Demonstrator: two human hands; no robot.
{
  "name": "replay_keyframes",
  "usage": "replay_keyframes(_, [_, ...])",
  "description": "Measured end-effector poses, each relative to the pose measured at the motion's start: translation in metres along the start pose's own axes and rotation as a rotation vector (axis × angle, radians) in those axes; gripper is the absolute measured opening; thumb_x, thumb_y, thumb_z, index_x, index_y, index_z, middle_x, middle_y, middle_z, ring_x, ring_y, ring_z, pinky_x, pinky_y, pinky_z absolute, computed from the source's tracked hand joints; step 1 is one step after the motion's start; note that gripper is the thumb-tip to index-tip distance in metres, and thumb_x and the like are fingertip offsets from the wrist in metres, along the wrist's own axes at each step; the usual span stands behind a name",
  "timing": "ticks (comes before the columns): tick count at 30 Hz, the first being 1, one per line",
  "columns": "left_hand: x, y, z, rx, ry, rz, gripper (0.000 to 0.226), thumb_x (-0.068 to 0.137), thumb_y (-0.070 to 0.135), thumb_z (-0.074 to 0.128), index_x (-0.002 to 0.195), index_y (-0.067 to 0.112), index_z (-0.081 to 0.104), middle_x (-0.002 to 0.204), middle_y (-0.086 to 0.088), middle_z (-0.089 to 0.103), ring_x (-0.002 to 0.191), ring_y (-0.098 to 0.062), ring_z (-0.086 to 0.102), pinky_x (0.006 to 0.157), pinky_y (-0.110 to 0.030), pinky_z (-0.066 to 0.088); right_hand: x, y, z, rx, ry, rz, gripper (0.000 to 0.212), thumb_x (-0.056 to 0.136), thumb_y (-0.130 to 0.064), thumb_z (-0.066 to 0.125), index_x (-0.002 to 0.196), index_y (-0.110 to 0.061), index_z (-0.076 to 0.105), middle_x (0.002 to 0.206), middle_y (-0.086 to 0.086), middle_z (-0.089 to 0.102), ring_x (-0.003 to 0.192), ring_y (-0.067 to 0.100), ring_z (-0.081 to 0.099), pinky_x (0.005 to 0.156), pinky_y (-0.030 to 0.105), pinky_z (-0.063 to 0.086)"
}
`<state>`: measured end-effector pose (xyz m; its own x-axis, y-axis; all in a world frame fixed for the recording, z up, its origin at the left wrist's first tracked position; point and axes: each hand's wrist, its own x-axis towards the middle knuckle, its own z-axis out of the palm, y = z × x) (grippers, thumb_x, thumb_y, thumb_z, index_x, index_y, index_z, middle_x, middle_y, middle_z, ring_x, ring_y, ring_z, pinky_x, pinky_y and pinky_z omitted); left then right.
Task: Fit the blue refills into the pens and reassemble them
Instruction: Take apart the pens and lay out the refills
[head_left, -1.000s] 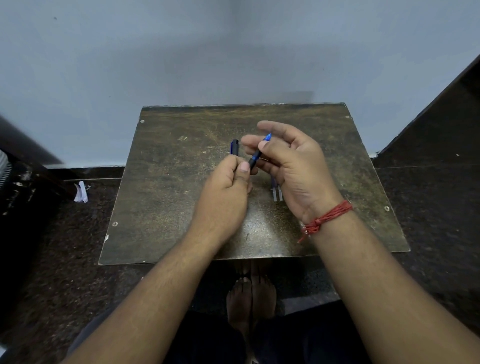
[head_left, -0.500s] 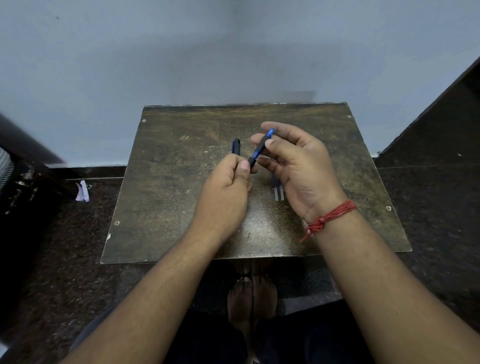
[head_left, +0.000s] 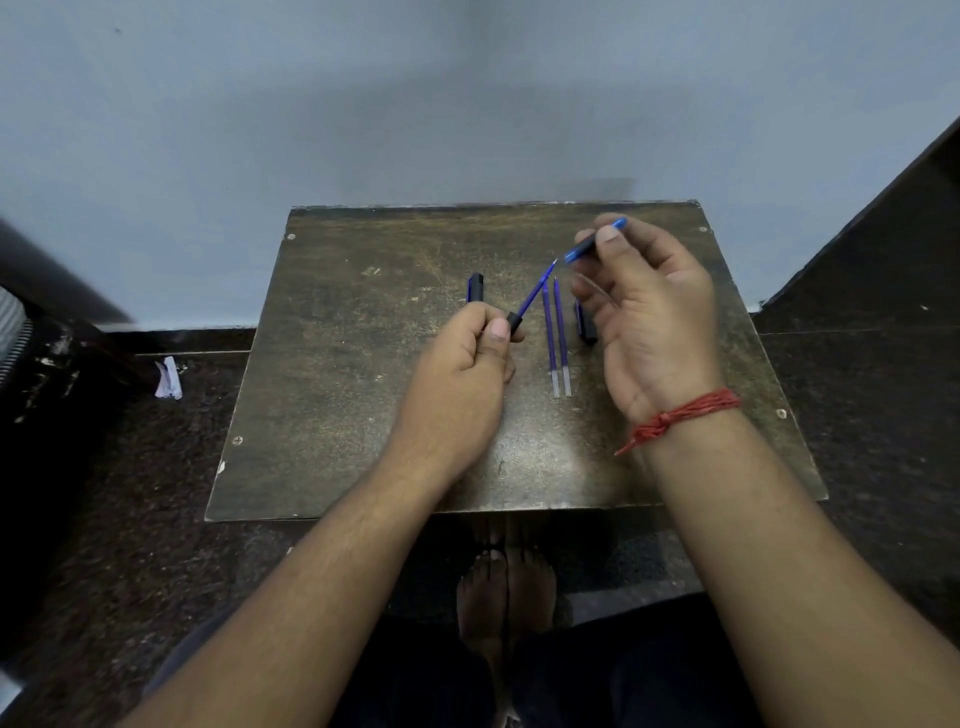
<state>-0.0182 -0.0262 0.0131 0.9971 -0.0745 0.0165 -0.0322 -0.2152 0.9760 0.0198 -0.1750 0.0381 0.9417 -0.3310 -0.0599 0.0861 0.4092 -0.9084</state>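
Note:
My left hand (head_left: 462, 374) grips the black back section of a pen (head_left: 514, 322), and a blue refill (head_left: 535, 293) sticks out of it up to the right. My right hand (head_left: 649, 312) pinches the blue and black front barrel (head_left: 595, 244), held just beyond the refill's tip and apart from it. Two loose blue refills (head_left: 557, 338) lie side by side on the small dark table (head_left: 363, 389) between my hands. A dark pen (head_left: 475, 287) lies behind my left hand. Another dark pen part (head_left: 586, 327) is partly hidden by my right hand.
The table stands against a pale wall (head_left: 415, 104). Dark floor surrounds it, with a scrap of white paper (head_left: 169, 378) at the left. A dark slanted surface (head_left: 883, 234) rises at the right. Bare feet (head_left: 506, 592) show under the table's front edge.
The pen has come apart: my right hand has drawn the front barrel up and to the right, baring the refill in my left hand. The two loose refills are uncovered.

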Motion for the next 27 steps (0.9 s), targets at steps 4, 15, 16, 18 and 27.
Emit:
replay_keyframes(4, [0.0, -0.001, 0.001, 0.005, -0.002, -0.009, 0.029, 0.099, 0.038, 0.039, 0.096, 0.02, 0.062, 0.057, 0.014, 0.048, 0.047, 0.0, 0.037, 0.049, -0.022, 0.029, 0.005, -0.004, -0.007, 0.022, 0.074, -0.045, 0.005, 0.095, -0.01, 0.064, 0.1, -0.012, 0.066, 0.085, 0.002, 0.072, 0.075, 0.015, 0.068, 0.067, 0.029, 0.054])
replay_keyframes(15, [-0.001, 0.001, -0.004, -0.01, 0.009, -0.027, 0.025, 0.104, 0.031, 0.04, 0.096, 0.025, 0.063, 0.061, 0.009, 0.047, 0.046, -0.003, 0.036, 0.045, -0.021, 0.03, 0.02, 0.006, -0.041, -1.37, 0.043, -0.201, 0.008, 0.09, -0.03, 0.063, 0.093, -0.025, 0.067, 0.093, -0.001, 0.069, 0.1, 0.024, 0.061, 0.084, 0.034, 0.05])
replay_keyframes(16, [-0.002, 0.002, -0.004, -0.008, 0.007, -0.026, 0.026, 0.105, 0.031, 0.04, 0.096, 0.025, 0.063, 0.061, 0.01, 0.047, 0.046, -0.003, 0.036, 0.045, -0.022, 0.03, 0.02, 0.008, -0.04, -1.433, 0.041, -0.205, 0.011, 0.091, -0.031, 0.061, 0.096, -0.024, 0.068, 0.098, 0.0, 0.07, 0.106, 0.027, 0.058, 0.086, 0.035, 0.048])
replay_keyframes(18, [-0.002, 0.002, -0.003, -0.004, 0.004, -0.024, 0.026, 0.105, 0.03, 0.04, 0.096, 0.024, 0.062, 0.06, 0.011, 0.047, 0.047, -0.003, 0.036, 0.047, -0.023, 0.03, 0.02, 0.011, -0.039, -1.489, 0.04, -0.212, 0.015, 0.094, -0.03, 0.058, 0.101, -0.021, 0.068, 0.102, 0.002, 0.069, 0.111, 0.029, 0.053, 0.086, 0.036, 0.043])
replay_keyframes(27, [-0.003, 0.003, -0.003, 0.002, -0.003, -0.033, 0.027, 0.1, 0.039, 0.039, 0.094, 0.026, 0.062, 0.058, 0.013, 0.047, 0.047, -0.003, 0.036, 0.048, -0.025, 0.03, 0.02, 0.013, -0.039, -1.467, 0.057, -0.211, 0.014, 0.093, -0.032, 0.059, 0.097, -0.02, 0.066, 0.098, 0.001, 0.067, 0.106, 0.027, 0.056, 0.081, 0.035, 0.044])
